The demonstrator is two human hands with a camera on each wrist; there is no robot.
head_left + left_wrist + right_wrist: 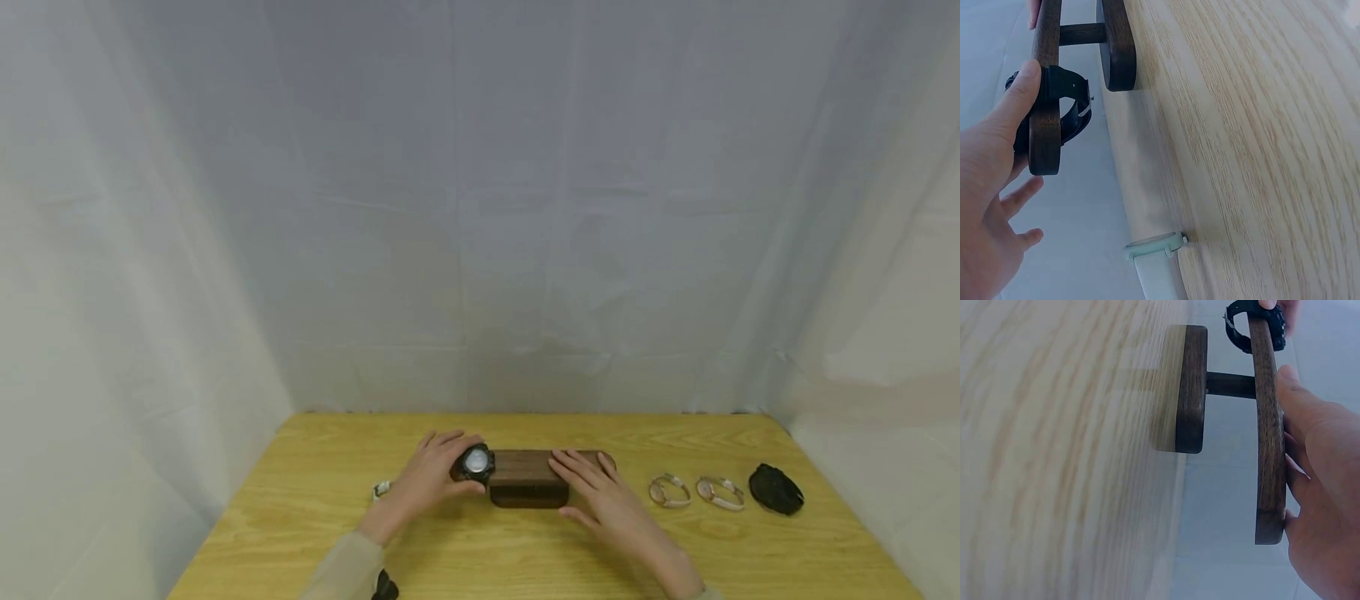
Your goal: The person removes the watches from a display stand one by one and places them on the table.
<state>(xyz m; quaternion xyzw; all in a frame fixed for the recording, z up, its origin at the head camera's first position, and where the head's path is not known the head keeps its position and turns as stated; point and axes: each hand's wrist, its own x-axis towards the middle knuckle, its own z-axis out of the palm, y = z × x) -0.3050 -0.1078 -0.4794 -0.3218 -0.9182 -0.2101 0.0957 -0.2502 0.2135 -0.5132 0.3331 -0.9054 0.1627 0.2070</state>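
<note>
A dark wooden watch stand (522, 467) stands on the table, its long top bar held above a base (1191, 390) by a short post. Around the left end of the bar sits a black wristwatch (477, 461), dial up, its strap looped under the bar in the left wrist view. My left hand (429, 475) grips this watch, thumb on the near side and fingers on the far side. On the bar's right part rests my right hand (606, 498), with its fingers extended over the top and holding nothing.
A pale green and white watch (1157, 244) lies left of the stand, partly behind my left arm. To the right are two light-strapped watches (670, 491) and a dark, bunched object (776, 489). Something black (386, 586) shows by my left sleeve. White curtains surround the table.
</note>
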